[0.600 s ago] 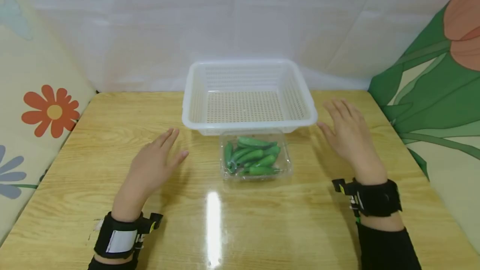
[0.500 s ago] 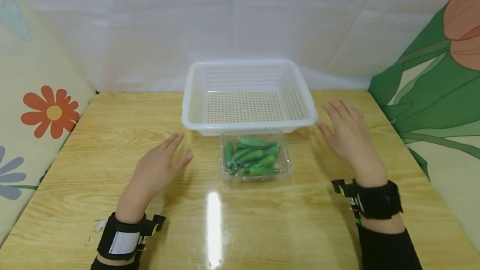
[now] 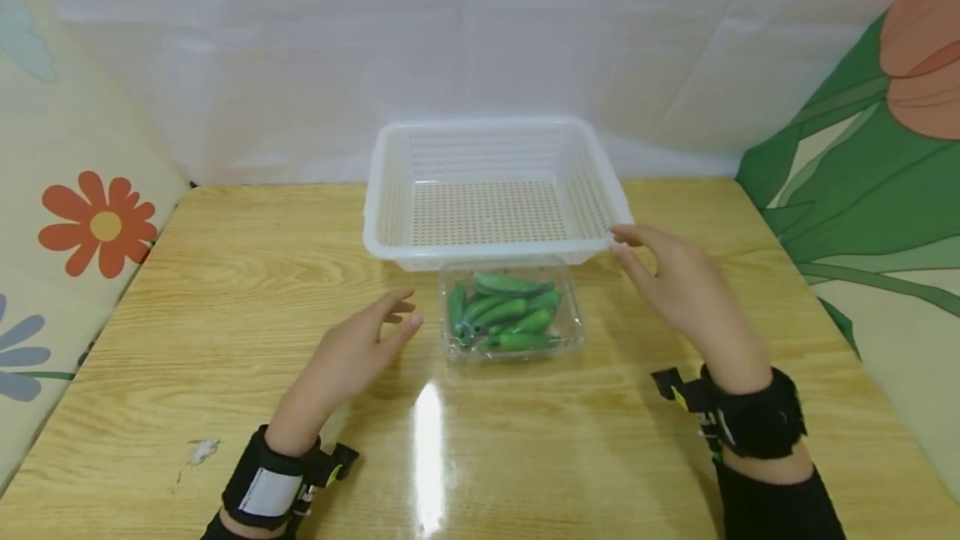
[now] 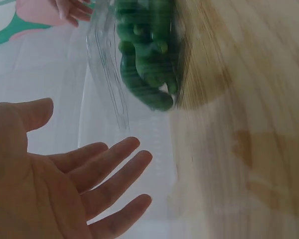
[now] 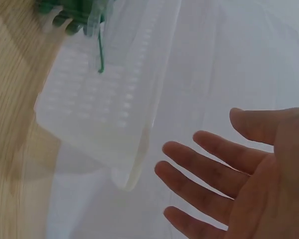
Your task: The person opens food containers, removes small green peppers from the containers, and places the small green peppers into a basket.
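A: Where are the green peppers (image 3: 506,315)?
B: Packed in a clear plastic container (image 3: 573,330) on the wooden table (image 3: 525,457), just in front of the white perforated basket (image 3: 495,252).
A: And the left hand (image 3: 356,352)?
B: Fingers spread, palm turned toward the container's left side, near but clear of it!
A: Right hand (image 3: 678,282)?
B: Fingers apart there too, right by the basket's near right corner; whether they touch, I can't tell.
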Demonstrator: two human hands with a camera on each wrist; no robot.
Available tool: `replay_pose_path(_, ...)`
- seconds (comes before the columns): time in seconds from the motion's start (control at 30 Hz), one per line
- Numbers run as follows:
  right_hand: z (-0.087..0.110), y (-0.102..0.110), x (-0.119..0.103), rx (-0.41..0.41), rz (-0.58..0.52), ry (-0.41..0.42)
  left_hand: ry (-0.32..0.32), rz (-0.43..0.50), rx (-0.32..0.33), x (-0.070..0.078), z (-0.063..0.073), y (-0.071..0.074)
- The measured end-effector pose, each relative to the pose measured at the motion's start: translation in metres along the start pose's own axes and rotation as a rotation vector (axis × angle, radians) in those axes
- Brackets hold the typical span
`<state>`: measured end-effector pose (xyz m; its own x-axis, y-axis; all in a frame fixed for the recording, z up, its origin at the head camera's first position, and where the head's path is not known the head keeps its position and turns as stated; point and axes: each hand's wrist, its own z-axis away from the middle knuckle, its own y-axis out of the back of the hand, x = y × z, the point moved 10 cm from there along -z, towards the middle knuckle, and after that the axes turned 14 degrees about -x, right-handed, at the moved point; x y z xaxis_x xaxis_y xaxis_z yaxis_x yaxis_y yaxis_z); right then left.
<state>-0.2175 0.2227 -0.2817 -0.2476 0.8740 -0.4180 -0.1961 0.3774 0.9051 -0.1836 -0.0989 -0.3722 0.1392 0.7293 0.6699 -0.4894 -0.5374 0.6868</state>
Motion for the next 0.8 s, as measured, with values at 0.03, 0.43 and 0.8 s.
replay_pose_path(0.03, 0.0, -0.001, -0.002, -0.007, -0.003, 0.0, -0.002, 0.027, -0.005, 0.001, 0.0, -0.002)
replay_pose_path(0.43, -0.001, -0.024, -0.017, -0.108, 0.061, 0.048, -0.122, 0.339, -0.015, 0.015, -0.009, -0.024)
replay_pose_path(0.8, -0.018, -0.054, -0.003, -0.228, -0.105, -0.012, -0.109, 0.364, -0.032, 0.021, -0.012, -0.035)
